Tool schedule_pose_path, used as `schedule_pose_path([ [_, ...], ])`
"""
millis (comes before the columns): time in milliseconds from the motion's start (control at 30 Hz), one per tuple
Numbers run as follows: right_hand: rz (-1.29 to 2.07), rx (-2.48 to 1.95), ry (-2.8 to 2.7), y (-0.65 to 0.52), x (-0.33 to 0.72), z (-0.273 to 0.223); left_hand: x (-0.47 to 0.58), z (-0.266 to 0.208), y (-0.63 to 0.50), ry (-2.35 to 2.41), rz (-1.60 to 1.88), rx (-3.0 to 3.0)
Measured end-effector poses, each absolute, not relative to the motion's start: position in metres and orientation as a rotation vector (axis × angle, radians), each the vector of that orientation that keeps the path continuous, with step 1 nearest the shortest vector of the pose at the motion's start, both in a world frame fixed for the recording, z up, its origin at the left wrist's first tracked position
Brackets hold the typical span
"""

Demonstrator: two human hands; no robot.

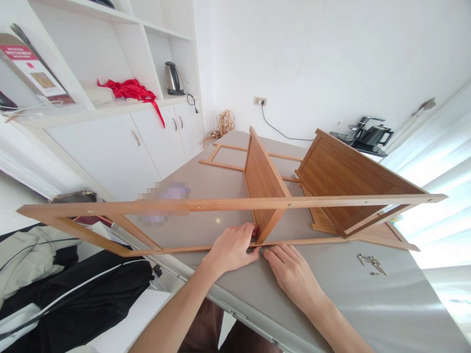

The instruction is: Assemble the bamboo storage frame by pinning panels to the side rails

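Observation:
A wooden shelf unit lies on its side on the grey table, with a long upper rail (pixel 235 202) and a lower rail (pixel 309 241) facing me. Between the rails stands a wooden shelf board (pixel 265 181). At this board's lower near corner, my left hand (pixel 232 247) is closed round the lower rail, fingers behind it and thumb in front. My right hand (pixel 292 269) pinches a small metal screw (pixel 261 250) against the rail's outer face beside the left thumb. Fingers hide most of the screw.
Several loose screws (pixel 371 263) lie on the table (pixel 405 294) at right. A second wooden panel (pixel 360 181) forms the unit's right part. Dark and pale clothes (pixel 91 279) are heaped at lower left. A kettle set (pixel 368 135) stands at the back right.

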State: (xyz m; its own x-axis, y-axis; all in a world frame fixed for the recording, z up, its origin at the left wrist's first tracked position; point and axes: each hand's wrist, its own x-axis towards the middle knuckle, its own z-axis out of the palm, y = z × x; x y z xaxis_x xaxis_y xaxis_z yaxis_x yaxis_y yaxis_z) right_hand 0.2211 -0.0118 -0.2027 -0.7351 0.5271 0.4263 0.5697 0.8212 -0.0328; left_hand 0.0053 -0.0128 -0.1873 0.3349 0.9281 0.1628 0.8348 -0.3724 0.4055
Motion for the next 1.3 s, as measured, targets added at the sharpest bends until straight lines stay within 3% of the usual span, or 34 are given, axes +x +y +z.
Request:
schedule_pose_path([
  [933,-0.217,-0.815,-2.549,-0.012,0.221,-0.209,0.006,-0.182,-0.014,1.619,0.527,2.308],
  [1300,-0.065,-0.779,-2.613,-0.013,0.224,-0.195,0.006,-0.184,-0.014,1.623,0.527,2.301],
])
